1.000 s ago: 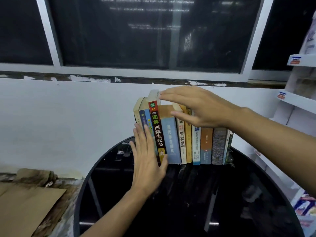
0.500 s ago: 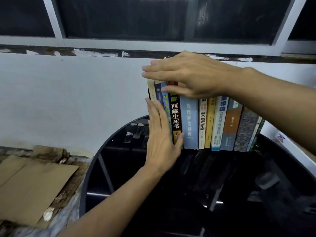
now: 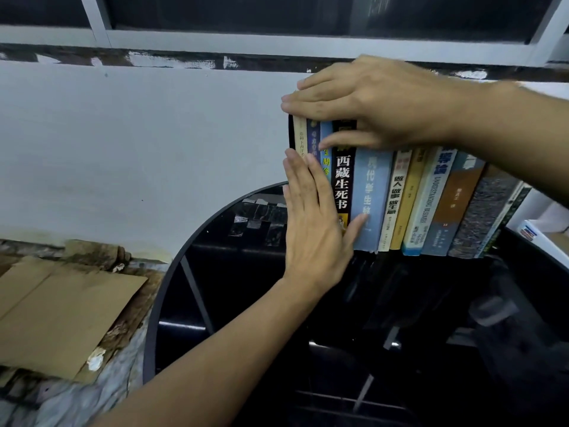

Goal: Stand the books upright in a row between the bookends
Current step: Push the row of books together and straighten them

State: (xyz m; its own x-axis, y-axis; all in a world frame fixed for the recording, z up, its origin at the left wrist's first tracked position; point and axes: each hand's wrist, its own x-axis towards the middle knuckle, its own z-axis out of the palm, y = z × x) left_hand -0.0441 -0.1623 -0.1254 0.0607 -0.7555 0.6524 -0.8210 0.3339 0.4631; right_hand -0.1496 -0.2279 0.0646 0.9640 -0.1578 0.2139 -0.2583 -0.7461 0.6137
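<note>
A row of books (image 3: pixel 372 195) stands spine-out at the back of a round black table (image 3: pixel 172 260). The left ones stand straight, and those on the right lean to the right. A thin black bookend (image 3: pixel 290 131) shows at the row's left end; the right end's bookend is not visible. My left hand (image 3: pixel 314 232) lies flat against the spines of the leftmost books, beside the black book with white characters (image 3: pixel 342 183). My right hand (image 3: pixel 369 100) covers the tops of the left books, fingers over the top and thumb on the spines.
A white wall and window frame rise right behind the books. Flat cardboard (image 3: pixel 61 312) lies on the floor at the left. A white shelf unit (image 3: pixel 535 229) stands at the right, past the table's edge.
The leftmost books went from leaning to straight. My right hand slid left over their tops and my left hand stayed pressed on the spines. The view has come closer.
</note>
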